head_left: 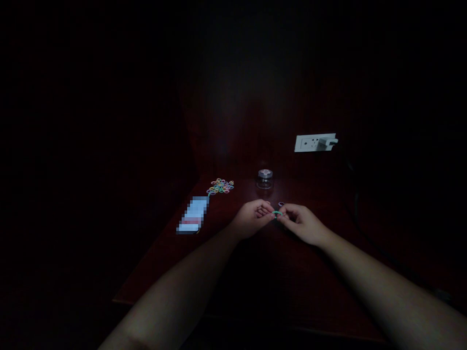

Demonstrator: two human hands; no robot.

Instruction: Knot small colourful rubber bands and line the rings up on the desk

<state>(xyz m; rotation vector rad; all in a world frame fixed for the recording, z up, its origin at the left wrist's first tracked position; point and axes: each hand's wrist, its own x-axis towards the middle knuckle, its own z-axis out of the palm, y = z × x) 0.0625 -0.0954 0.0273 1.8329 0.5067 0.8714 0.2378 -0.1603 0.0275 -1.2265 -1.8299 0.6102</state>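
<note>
Between both hands, above the dark red table (233, 262), is a small green elastic band (277, 212). My left hand (252, 217) pinches its left side between thumb and fingertips, the other fingers curled. On the right side, the thumb and forefinger of my right hand (302, 222) are closed on the same band. Just behind the fingers lies a purple band (280, 204), partly hidden. A small clear jar (264, 182) with a lid stands upright behind the hands.
Several loose coloured bands (220, 186) lie in a pile at the back left. Nearer the table's left edge is a phone (193, 215) with a lit, blurred screen. A wall socket (314, 142) holds a white plug, and a dark cable (359, 221) runs along the right.
</note>
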